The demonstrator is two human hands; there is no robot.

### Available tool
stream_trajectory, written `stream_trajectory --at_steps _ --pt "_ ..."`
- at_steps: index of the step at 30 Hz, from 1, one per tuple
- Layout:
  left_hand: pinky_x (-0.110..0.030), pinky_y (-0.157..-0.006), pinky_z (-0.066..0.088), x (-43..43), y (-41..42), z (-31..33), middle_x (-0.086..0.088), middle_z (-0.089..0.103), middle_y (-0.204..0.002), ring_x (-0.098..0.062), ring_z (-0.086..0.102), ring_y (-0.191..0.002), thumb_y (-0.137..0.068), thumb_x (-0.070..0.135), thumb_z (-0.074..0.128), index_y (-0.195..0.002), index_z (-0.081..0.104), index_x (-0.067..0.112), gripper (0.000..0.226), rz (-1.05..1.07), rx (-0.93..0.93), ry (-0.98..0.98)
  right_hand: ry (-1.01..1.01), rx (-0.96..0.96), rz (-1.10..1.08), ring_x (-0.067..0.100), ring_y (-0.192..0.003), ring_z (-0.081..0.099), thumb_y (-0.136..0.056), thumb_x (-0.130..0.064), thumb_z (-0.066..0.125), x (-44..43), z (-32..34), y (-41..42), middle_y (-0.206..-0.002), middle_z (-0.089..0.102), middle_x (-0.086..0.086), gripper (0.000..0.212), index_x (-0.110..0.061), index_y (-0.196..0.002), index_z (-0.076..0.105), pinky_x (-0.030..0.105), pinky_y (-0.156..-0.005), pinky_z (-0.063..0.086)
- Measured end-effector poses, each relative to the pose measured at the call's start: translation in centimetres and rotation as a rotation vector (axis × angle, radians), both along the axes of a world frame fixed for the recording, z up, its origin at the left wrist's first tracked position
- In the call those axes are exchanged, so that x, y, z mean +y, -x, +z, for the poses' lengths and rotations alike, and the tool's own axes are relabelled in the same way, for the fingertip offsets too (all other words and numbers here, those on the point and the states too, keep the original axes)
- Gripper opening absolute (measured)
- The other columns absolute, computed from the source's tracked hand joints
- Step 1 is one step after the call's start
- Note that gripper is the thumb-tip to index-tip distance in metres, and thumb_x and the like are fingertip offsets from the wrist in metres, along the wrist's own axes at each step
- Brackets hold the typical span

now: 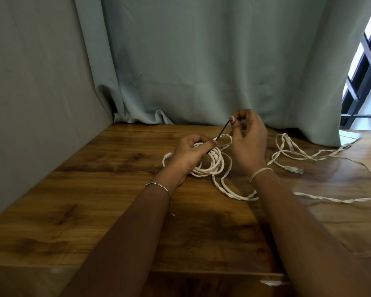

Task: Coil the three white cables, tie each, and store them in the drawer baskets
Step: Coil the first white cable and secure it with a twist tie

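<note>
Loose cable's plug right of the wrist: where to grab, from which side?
Pinch just behind the plug, from above. It lies flat on the table, clear of other loops, its tip pointing right. The right hand is nearest, but pinches the tie; the left hand grips the coil.

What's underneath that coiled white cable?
Bare wooden table shows through the middle of the coiled cable. A loose cable runs out by its right edge. The left hand covers the coil's left side, so whatever lies beneath there is hidden.
</note>
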State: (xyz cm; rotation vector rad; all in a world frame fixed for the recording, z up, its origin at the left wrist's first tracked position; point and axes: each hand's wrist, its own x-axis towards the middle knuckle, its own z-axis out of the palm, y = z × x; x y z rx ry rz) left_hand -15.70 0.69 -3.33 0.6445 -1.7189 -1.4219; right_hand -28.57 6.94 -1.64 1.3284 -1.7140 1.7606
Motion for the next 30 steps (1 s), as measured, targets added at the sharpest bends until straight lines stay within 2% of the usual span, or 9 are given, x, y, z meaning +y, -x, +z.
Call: stream_trajectory --at_steps 4,7,10,14,19,22,26,30 --pt "-0.021 -0.055 0.042 0.0 0.1 -0.2 0.003 0.068 -0.073 -0.005 0.059 -0.059 -0.087 0.020 0.069 -0.087 0.071 0.016 0.005 0.009 0.001 0.026 -0.016 -0.159 0.109 0.019 -0.078 0.064 -0.094 -0.015 0.059 -0.1 0.1 -0.1 -0.089 0.063 -0.004 0.024 -0.035 -0.084 0.053 0.028 -0.067 0.052" --pt "-0.020 -0.058 0.045 -0.2 0.0 -0.4 0.002 0.069 -0.078 -0.006 0.061 -0.064 -0.088 0.018 0.068 -0.088 0.070 0.016 0.003 0.047 0.032 0.023 -0.119 -0.277 0.344 0.011 -0.080 0.064 -0.091 -0.011 0.064 -0.3 0.1 -0.5 -0.086 0.066 -0.003 0.011 -0.021 -0.093 0.063 0.022 -0.070 0.053" --pt "-0.016 -0.057 0.047 -0.4 0.0 -0.2 0.000 0.071 -0.082 -0.006 0.064 -0.069 -0.088 0.018 0.068 -0.087 0.069 0.016 0.002 0.101 0.081 -0.009 -0.262 -0.197 0.407 0.004 -0.083 0.066 -0.090 -0.011 0.066 -0.6 -0.4 -0.9 -0.087 0.069 -0.005 0.009 -0.013 -0.098 0.069 0.014 -0.073 0.050" --pt "-0.015 -0.055 0.044 -0.7 -0.1 -0.2 0.002 0.070 -0.081 -0.002 0.061 -0.067 -0.087 0.020 0.068 -0.086 0.069 0.017 0.003 0.137 0.116 -0.034 -0.305 -0.193 0.450 0.010 -0.093 0.067 -0.091 -0.014 0.064 -0.7 -0.5 -0.9 -0.093 0.072 -0.003 0.011 -0.015 -0.101 0.069 0.023 -0.083 0.053" --pt "-0.019 -0.059 0.045 -0.6 0.2 -0.4 -0.001 0.071 -0.088 -0.010 0.064 -0.075 -0.088 0.016 0.068 -0.089 0.070 0.017 0.003 0.084 0.107 -0.016 -0.209 -0.040 0.245 0.009 -0.079 0.065 -0.087 -0.014 0.069 -0.8 -0.8 -0.9 -0.080 0.066 -0.014 0.010 -0.024 -0.087 0.066 0.024 -0.070 0.054" --pt "-0.017 -0.052 0.044 -0.4 0.2 -0.3 0.002 0.069 -0.079 -0.004 0.060 -0.061 -0.087 0.018 0.069 -0.088 0.069 0.016 0.002 0.057 0.088 -0.005 -0.149 -0.024 0.172 0.010 -0.075 0.065 -0.087 -0.015 0.069 -1.0 -1.0 -0.9 -0.079 0.064 -0.012 0.011 -0.025 -0.084 0.064 0.026 -0.066 0.054" --pt "-0.019 -0.051 0.043 -0.1 0.6 -0.2 0.004 0.066 -0.075 -0.002 0.057 -0.056 -0.088 0.021 0.069 -0.083 0.068 0.018 0.006 0.060 0.061 0.034 -0.094 -0.069 0.100 0.005 -0.072 0.062 -0.087 -0.016 0.070 -1.0 -1.1 -0.9 -0.078 0.062 -0.017 0.014 -0.027 -0.083 0.062 0.025 -0.064 0.051" --pt "-0.013 -0.047 0.041 0.5 0.9 0.1 0.007 0.062 -0.072 0.004 0.054 -0.048 -0.089 0.022 0.067 -0.087 0.066 0.013 0.009 0.015 0.054 0.067 -0.084 -0.115 0.053 0.011 -0.073 0.064 -0.087 -0.021 0.070 -0.8 -1.0 -0.5 -0.084 0.067 -0.007 0.012 -0.028 -0.083 0.061 0.034 -0.067 0.056"
